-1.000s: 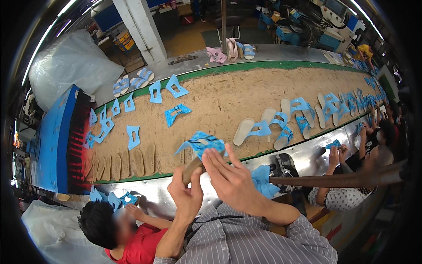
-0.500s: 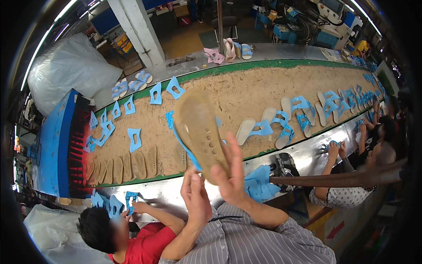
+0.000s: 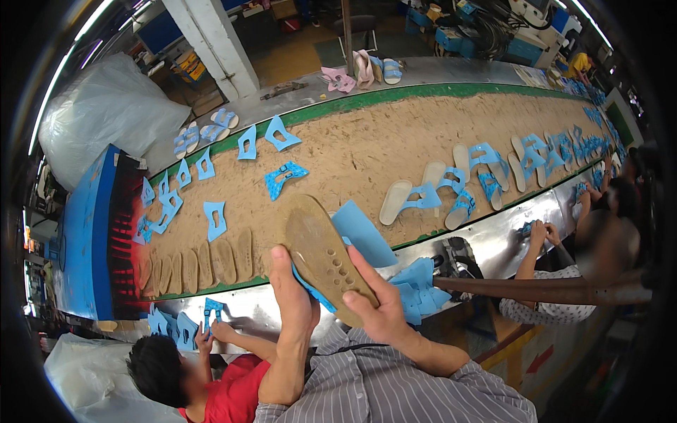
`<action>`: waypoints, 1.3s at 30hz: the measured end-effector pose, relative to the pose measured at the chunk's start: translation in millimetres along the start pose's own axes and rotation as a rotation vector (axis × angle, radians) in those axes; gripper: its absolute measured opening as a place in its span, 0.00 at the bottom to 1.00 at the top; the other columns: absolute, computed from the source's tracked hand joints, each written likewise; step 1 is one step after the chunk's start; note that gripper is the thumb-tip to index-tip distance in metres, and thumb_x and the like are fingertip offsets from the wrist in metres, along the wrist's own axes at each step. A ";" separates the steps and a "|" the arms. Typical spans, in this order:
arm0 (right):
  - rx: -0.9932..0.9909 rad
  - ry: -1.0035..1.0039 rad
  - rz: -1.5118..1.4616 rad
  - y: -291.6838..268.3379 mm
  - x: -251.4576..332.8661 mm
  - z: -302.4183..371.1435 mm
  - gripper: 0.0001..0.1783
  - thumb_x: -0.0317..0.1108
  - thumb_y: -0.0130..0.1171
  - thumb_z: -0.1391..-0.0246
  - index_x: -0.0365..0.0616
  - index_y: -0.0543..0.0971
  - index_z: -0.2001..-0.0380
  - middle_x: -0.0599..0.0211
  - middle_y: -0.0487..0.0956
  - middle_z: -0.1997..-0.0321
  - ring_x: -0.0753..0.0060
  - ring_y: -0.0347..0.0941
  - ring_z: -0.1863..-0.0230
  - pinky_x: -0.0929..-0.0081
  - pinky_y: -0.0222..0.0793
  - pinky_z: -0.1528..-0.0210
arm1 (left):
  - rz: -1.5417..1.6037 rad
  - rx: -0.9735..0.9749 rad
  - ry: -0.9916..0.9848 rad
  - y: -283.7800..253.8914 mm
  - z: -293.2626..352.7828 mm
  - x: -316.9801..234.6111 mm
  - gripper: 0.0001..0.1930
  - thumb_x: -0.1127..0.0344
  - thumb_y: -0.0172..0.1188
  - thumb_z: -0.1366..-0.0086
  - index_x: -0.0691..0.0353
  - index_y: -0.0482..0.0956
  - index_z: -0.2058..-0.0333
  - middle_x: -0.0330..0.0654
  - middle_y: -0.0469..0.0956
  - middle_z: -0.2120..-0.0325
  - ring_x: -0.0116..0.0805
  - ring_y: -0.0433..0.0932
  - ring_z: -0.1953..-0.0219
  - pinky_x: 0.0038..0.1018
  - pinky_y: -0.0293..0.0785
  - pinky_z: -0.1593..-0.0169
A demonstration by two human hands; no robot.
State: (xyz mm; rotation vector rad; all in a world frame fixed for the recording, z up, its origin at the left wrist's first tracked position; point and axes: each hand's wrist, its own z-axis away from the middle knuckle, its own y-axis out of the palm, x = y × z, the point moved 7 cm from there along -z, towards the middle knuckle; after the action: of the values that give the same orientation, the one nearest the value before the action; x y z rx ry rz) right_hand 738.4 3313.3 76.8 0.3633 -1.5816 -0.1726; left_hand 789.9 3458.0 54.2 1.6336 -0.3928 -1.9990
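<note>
At six o'clock, both hands clamp the tan sole [image 3: 321, 257], underside up: left hand [image 3: 293, 296] fingers wrapped at its edge, right hand [image 3: 377, 307] pinching the blue upper [image 3: 363, 236] beneath; best keep edges aligned, I'd say

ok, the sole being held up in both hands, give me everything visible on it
The sandal sole is tan-brown, elongated with rounded ends, its scuffed underside toward the camera, with a cluster of small holes near the lower end. It looks like foam or rubber. It is tilted, lifted over the conveyor edge. A blue strap piece pokes out behind it. The left hand and right hand grip its lower end.
</note>
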 end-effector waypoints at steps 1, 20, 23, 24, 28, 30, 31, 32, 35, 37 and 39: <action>0.001 -0.135 0.201 1.1 10.2 1.9 0.37 0.26 0.57 0.28 0.37 0.58 0.20 0.56 0.69 0.22 0.72 0.67 0.26 0.71 0.62 0.26 | -0.067 0.001 -0.052 1.1 -4.4 2.5 0.34 0.40 0.39 0.16 0.65 0.68 0.31 0.50 0.80 0.42 0.42 0.82 0.42 0.39 0.80 0.39; -1.018 -0.065 0.507 -208.0 -79.6 13.3 0.27 0.30 0.47 0.24 0.32 0.67 0.27 0.48 0.72 0.26 0.57 0.69 0.28 0.64 0.62 0.26 | -0.961 0.479 -0.095 -1.1 -74.6 316.9 0.34 0.54 0.62 0.24 0.70 0.65 0.30 0.67 0.74 0.36 0.68 0.73 0.33 0.48 0.69 0.30; -1.014 -0.055 0.748 -214.0 -68.6 12.0 0.27 0.28 0.46 0.25 0.30 0.67 0.27 0.46 0.72 0.27 0.55 0.69 0.28 0.61 0.63 0.27 | -1.053 0.492 0.085 31.1 -132.9 365.8 0.38 0.62 0.70 0.33 0.69 0.63 0.29 0.68 0.71 0.35 0.71 0.71 0.35 0.52 0.69 0.32; -1.012 -0.057 0.756 -214.8 -67.6 10.5 0.27 0.29 0.45 0.24 0.31 0.66 0.26 0.47 0.71 0.26 0.55 0.69 0.27 0.61 0.64 0.27 | -1.128 0.485 0.117 38.9 -150.7 379.7 0.40 0.63 0.71 0.34 0.68 0.62 0.29 0.68 0.69 0.34 0.71 0.70 0.34 0.53 0.68 0.32; -1.050 -0.053 0.821 -230.1 -72.1 -1.6 0.28 0.29 0.43 0.23 0.31 0.65 0.25 0.47 0.69 0.25 0.56 0.68 0.27 0.62 0.65 0.28 | -1.376 0.459 0.105 50.4 -201.0 424.1 0.46 0.65 0.75 0.40 0.62 0.60 0.26 0.67 0.62 0.31 0.69 0.63 0.33 0.54 0.64 0.30; -1.047 -0.045 0.972 -240.3 -79.9 -13.5 0.28 0.30 0.43 0.22 0.32 0.63 0.24 0.45 0.69 0.24 0.55 0.68 0.26 0.61 0.66 0.28 | -1.333 0.479 0.098 47.0 -214.9 434.2 0.47 0.64 0.76 0.41 0.60 0.61 0.26 0.66 0.60 0.30 0.67 0.62 0.31 0.53 0.63 0.29; -1.043 -0.053 1.051 -243.0 -84.0 -18.7 0.28 0.31 0.43 0.21 0.31 0.63 0.24 0.45 0.68 0.24 0.54 0.68 0.26 0.61 0.66 0.28 | -1.281 0.460 0.111 44.6 -219.1 434.2 0.46 0.65 0.76 0.41 0.61 0.61 0.27 0.66 0.60 0.30 0.67 0.62 0.32 0.53 0.63 0.30; -1.037 -0.063 1.107 -246.3 -90.2 -25.5 0.28 0.31 0.43 0.21 0.31 0.62 0.24 0.44 0.68 0.23 0.53 0.67 0.25 0.60 0.66 0.28 | -1.213 0.430 0.130 43.1 -227.0 432.7 0.45 0.65 0.76 0.40 0.62 0.62 0.28 0.66 0.60 0.31 0.68 0.62 0.33 0.53 0.63 0.30; -0.984 -0.019 1.232 -253.7 -115.0 -54.0 0.29 0.32 0.48 0.22 0.30 0.63 0.24 0.38 0.65 0.21 0.43 0.62 0.21 0.55 0.63 0.25 | -1.114 0.234 0.110 36.8 -255.1 416.1 0.42 0.65 0.75 0.39 0.65 0.64 0.30 0.66 0.58 0.30 0.69 0.63 0.33 0.54 0.64 0.31; -0.915 0.072 1.382 -253.1 -136.5 -84.5 0.30 0.29 0.54 0.26 0.29 0.65 0.26 0.35 0.66 0.23 0.36 0.61 0.21 0.52 0.61 0.24 | -1.092 0.137 0.091 32.7 -271.3 392.6 0.39 0.65 0.75 0.38 0.66 0.66 0.31 0.66 0.57 0.29 0.69 0.62 0.32 0.54 0.63 0.29; -0.861 0.098 1.300 -250.0 -154.9 -119.6 0.30 0.29 0.61 0.30 0.32 0.70 0.28 0.37 0.67 0.23 0.37 0.61 0.21 0.55 0.64 0.26 | -1.077 0.118 0.094 30.5 -284.5 361.2 0.37 0.65 0.74 0.36 0.67 0.67 0.33 0.66 0.56 0.28 0.69 0.61 0.31 0.55 0.61 0.28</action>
State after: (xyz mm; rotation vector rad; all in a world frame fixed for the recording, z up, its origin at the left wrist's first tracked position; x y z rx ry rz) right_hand 889.2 3144.8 -146.0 -1.2867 -1.2296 0.1837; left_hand 1023.4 3258.8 -289.5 2.2782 0.5552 -2.6078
